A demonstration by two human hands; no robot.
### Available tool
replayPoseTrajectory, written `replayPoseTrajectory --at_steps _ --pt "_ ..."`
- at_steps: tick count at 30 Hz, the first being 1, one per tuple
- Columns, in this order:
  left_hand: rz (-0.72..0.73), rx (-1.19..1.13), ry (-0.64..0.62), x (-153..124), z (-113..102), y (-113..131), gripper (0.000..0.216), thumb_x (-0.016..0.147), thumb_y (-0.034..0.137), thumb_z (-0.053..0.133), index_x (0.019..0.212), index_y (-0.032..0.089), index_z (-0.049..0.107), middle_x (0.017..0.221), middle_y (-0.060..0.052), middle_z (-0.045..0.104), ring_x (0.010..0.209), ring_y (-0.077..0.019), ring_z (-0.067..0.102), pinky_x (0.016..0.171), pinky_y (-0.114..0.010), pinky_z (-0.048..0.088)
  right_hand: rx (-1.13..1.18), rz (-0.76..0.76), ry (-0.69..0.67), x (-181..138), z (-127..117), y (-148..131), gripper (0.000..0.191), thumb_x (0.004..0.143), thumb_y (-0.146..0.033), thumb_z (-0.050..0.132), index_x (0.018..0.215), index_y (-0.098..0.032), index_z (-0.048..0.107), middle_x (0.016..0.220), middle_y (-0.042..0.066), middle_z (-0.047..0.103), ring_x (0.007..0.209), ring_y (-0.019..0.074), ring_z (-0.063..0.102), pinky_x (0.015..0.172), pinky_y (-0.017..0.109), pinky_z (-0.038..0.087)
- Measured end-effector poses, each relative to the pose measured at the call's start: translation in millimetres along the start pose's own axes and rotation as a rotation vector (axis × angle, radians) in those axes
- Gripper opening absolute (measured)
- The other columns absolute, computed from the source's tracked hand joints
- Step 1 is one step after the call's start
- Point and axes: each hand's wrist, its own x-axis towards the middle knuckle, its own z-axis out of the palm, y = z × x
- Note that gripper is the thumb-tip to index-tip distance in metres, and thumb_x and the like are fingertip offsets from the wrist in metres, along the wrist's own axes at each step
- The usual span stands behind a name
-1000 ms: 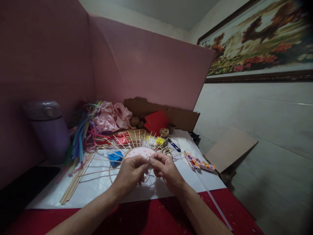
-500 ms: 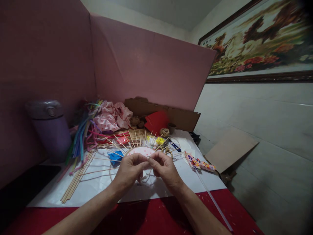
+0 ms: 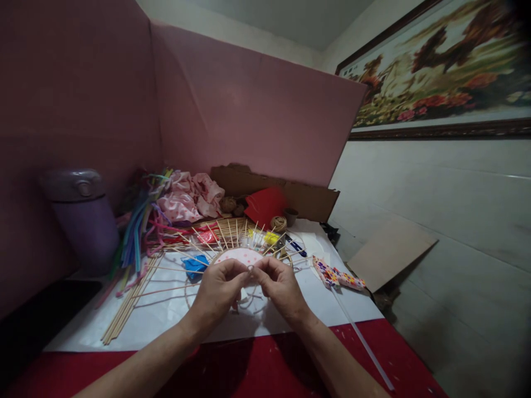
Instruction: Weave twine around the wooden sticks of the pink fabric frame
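Observation:
My left hand (image 3: 219,292) and my right hand (image 3: 279,286) meet fingertip to fingertip over a white sheet (image 3: 166,315). Both pinch a thin pale cord (image 3: 250,269) that forms a small loop between them, with its loose end curling on the sheet below. Just behind my fingers lies a pink dotted disc (image 3: 240,256) with thin wooden skewers (image 3: 226,235) fanning out from its edge.
A purple flask (image 3: 83,215) stands at the left. Coloured straws (image 3: 136,232), pink cloth (image 3: 188,199), a red paper (image 3: 265,205), a twine ball (image 3: 279,224) and a cardboard box (image 3: 290,196) crowd the back. Loose sticks (image 3: 128,307) lie left; a patterned strip (image 3: 338,276) lies right.
My hands stayed together on the cord, with only small finger movements working the loop. Nothing else on the table moved.

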Motion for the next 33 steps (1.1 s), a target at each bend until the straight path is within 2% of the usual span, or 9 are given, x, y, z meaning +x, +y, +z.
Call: replayPoseTrajectory --at_steps 4,9,17,23,27,30,33 --pt "-0.006 -0.004 -0.015 0 0 0 0.023 0.069 0.036 0.066 0.062 0.015 0.059 0.042 0.003 0.05 0.033 -0.0092 0.044 0.032 -0.021 0.036 0.051 0.041 -0.014 0 1 -5 0.026 0.07 -0.039 0.071 0.07 -0.017 0.058 0.055 -0.006 0.047 0.044 0.0055 0.034 0.039 0.019 0.026" --pt "0.001 0.005 -0.015 0 0 0 0.022 0.07 0.034 0.065 0.063 0.015 0.058 0.043 0.003 0.05 0.033 -0.0093 0.044 0.032 -0.022 0.036 0.091 0.069 -0.006 -1 1 -7 0.025 0.073 -0.038 0.068 0.068 -0.017 0.056 0.052 -0.007 0.044 0.042 0.0049 0.031 0.039 0.019 0.023" --pt "0.012 -0.038 0.011 2 -1 -6 0.016 0.07 0.029 0.065 0.07 0.014 0.063 0.045 0.002 0.053 0.038 -0.0108 0.048 0.038 -0.023 0.04 0.051 0.028 -0.023 -1 0 -6 0.02 0.075 -0.035 0.064 0.07 -0.017 0.055 0.055 -0.006 0.045 0.048 0.0074 0.037 0.046 0.02 0.031" --pt "0.018 -0.128 0.073 6 -6 -5 0.012 0.062 0.019 0.066 0.073 0.013 0.064 0.055 0.001 0.059 0.046 -0.011 0.051 0.044 -0.025 0.043 -0.253 -0.108 -0.081 -4 0 -11 0.014 0.078 -0.022 0.057 0.065 -0.017 0.052 0.06 -0.004 0.048 0.056 0.0095 0.041 0.052 0.022 0.033" --pt "-0.009 -0.073 0.076 8 -9 -5 0.016 0.058 0.016 0.067 0.074 0.013 0.064 0.056 0.002 0.059 0.047 -0.0095 0.049 0.045 -0.023 0.04 -0.595 -0.331 -0.105 -8 0 -12 0.012 0.075 -0.012 0.053 0.065 -0.018 0.05 0.064 -0.003 0.05 0.061 0.0118 0.045 0.058 0.024 0.034" --pt "0.073 0.018 0.085 9 -9 -9 0.014 0.059 0.015 0.067 0.073 0.014 0.065 0.056 0.003 0.056 0.05 -0.009 0.047 0.047 -0.023 0.039 -0.784 -0.459 -0.115 -10 -1 -8 0.01 0.073 -0.01 0.051 0.068 -0.018 0.051 0.069 0.0 0.053 0.067 0.0145 0.048 0.062 0.026 0.035" --pt "0.198 0.159 0.087 7 -6 -14 0.01 0.065 0.015 0.066 0.075 0.014 0.066 0.06 0.001 0.057 0.055 -0.0106 0.05 0.051 -0.024 0.041 -0.866 -0.466 -0.106 -12 0 -4 0.008 0.072 -0.011 0.05 0.07 -0.018 0.052 0.071 0.001 0.054 0.068 0.0155 0.049 0.063 0.027 0.034"
